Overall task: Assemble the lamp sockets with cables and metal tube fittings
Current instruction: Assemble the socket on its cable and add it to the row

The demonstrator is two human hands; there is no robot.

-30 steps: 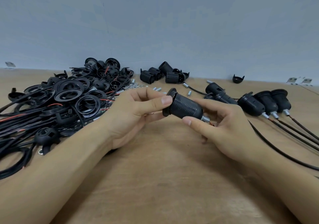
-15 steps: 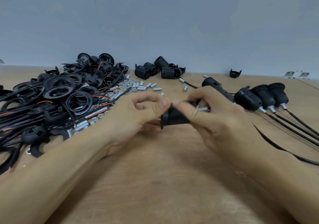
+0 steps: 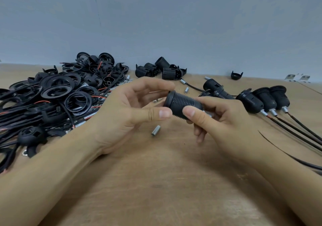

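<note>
A wooden tabletop (image 3: 165, 191) runs to a grey wall. On its left side lies a big heap of black rings and cables (image 3: 52, 96), and at the right three finished sockets (image 3: 264, 100) lie side by side with their cables trailing toward the near right edge. Above the middle, the right hand (image 3: 224, 121) grips a ribbed black lamp socket (image 3: 183, 103) held sideways, thumb across its body. The left hand (image 3: 129, 114) pinches the socket's wide end between thumb and fingers. A small metal tube fitting (image 3: 155, 130) lies loose on the wood below.
</note>
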